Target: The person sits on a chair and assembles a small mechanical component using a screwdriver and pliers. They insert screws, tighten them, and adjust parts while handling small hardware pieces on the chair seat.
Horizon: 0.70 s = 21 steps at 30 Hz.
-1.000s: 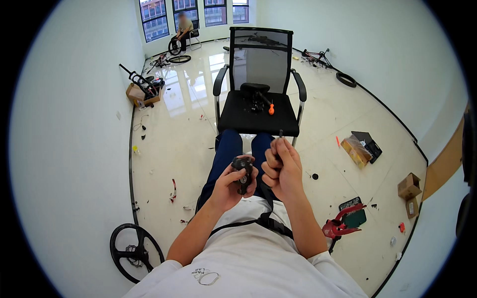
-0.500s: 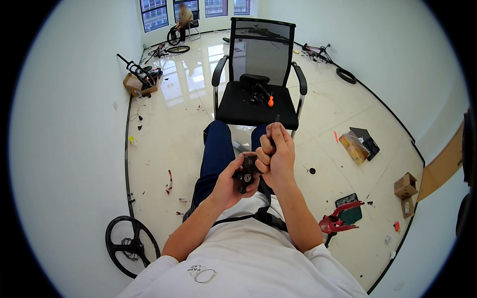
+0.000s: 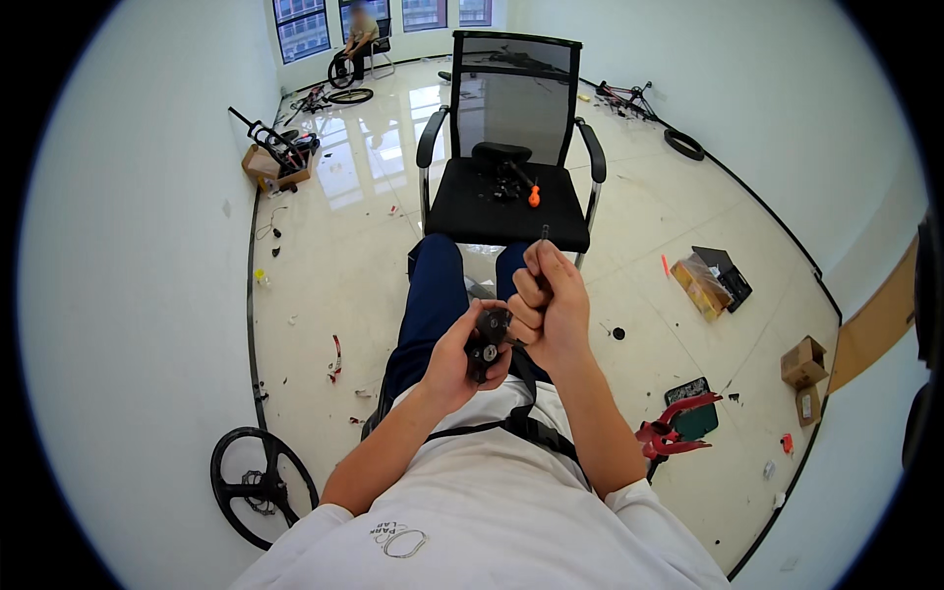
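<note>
My left hand [image 3: 454,362] is wrapped around a chunky black bicycle part [image 3: 483,356] with a round silvery fitting on its face. Just above and to the right, my right hand [image 3: 553,307] is closed, its thumb and forefinger pinching a thin dark bolt-like piece [image 3: 546,232] that points up. The lower fingers of that hand curl close to the black part; whether they touch it I cannot tell. In front of my knees, a black saddle [image 3: 501,153], small black parts and an orange-handled screwdriver [image 3: 534,197] lie on the seat of a mesh-backed chair [image 3: 462,211].
A black spoked wheel [image 3: 224,489] leans at the lower left. Near my right elbow is a red frame piece [image 3: 669,431] beside a green case [image 3: 700,418]. Cardboard boxes [image 3: 804,364] stand at the right wall. Far off, a person [image 3: 360,39] sits by a bicycle wheel.
The thin dark piece is still pinched in my right hand, whose wrist has turned slightly. My left hand keeps the black part almost in place. The view has shifted a little.
</note>
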{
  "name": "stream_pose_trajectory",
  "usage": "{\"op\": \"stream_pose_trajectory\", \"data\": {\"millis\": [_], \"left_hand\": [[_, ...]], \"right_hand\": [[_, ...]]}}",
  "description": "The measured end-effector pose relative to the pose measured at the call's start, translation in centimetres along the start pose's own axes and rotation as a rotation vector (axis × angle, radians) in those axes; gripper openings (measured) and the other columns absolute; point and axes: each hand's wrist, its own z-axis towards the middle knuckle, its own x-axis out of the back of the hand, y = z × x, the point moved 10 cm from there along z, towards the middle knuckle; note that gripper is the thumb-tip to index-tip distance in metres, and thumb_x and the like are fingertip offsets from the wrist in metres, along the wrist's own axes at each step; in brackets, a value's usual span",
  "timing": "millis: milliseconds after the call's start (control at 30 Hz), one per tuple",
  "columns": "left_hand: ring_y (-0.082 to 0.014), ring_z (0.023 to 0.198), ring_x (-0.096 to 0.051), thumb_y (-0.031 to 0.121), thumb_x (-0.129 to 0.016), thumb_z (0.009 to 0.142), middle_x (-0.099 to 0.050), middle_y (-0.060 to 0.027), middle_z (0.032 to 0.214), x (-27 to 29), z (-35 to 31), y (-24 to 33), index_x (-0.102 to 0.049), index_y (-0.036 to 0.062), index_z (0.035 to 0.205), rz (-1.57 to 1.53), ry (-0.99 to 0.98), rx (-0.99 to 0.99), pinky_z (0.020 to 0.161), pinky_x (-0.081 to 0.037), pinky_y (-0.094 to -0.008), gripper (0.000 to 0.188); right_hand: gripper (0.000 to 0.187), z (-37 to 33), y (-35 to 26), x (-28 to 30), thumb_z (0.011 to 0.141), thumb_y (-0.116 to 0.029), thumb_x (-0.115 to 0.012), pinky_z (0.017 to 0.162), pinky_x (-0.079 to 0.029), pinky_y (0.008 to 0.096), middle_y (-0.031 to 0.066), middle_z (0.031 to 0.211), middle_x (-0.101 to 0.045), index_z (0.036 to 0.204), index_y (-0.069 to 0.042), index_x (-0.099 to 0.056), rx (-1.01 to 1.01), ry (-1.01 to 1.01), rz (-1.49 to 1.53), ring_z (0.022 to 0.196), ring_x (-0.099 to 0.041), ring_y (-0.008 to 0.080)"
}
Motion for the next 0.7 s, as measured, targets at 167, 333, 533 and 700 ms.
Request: {"op": "stream_pose_trajectory", "data": {"millis": [167, 333, 533, 700], "left_hand": [[-0.0143, 0.05, -0.044, 0.046, -0.032, 0.101, -0.05, -0.0044, 0.076, 0.2, 0.3, -0.5, -0.05, 0.0175, 0.11, 0.049, -0.02, 0.016, 0.04, -0.028, -0.0253, 0.035], [-0.0141, 0.05, -0.046, 0.048, -0.034, 0.099, -0.052, -0.0048, 0.074, 1.1, 0.1, -1.0, -0.05, 0.0171, 0.108, 0.052, 0.088, 0.029, 0.04, -0.027, -0.0249, 0.035], [-0.0127, 0.045, -0.044, 0.041, -0.037, 0.101, -0.048, -0.0054, 0.069, 0.9, 0.5, -0.1, -0.046, 0.0101, 0.112, 0.15, 0.064, -0.105, 0.037, -0.03, -0.0256, 0.034], [-0.0101, 0.044, -0.042, 0.036, -0.038, 0.102, -0.049, -0.0048, 0.065, 1.2, 0.2, 0.7, -0.046, 0.0102, 0.112, 0.223, 0.085, -0.249, 0.037, -0.03, -0.0246, 0.029]], "right_hand": [[0.028, 0.5, 0.6, 1.0, 0.102, -0.031, -0.043, 0.034, -0.01, 0.0225, -0.0052, 0.056, -0.022, 0.082, -0.012, -0.04, 0.021, 0.07, -0.017, 0.04, -0.016, 0.0039], [0.027, 0.3, 1.0, 2.0, 0.101, -0.03, -0.045, 0.034, -0.009, 0.0224, -0.0061, 0.055, -0.021, 0.081, -0.012, -0.041, 0.003, 0.194, -0.07, 0.038, -0.016, 0.0032], [0.024, 0.4, 1.4, 3.4, 0.101, -0.028, -0.045, 0.034, -0.009, 0.0226, -0.0065, 0.055, -0.023, 0.081, -0.014, -0.044, -0.036, 0.286, -0.018, 0.039, -0.016, 0.0032], [0.026, 0.2, 2.8, 5.0, 0.103, -0.027, -0.04, 0.033, -0.008, 0.0216, -0.0072, 0.057, -0.02, 0.082, -0.012, -0.041, -0.069, 0.372, 0.155, 0.04, -0.014, 0.0028]]}}
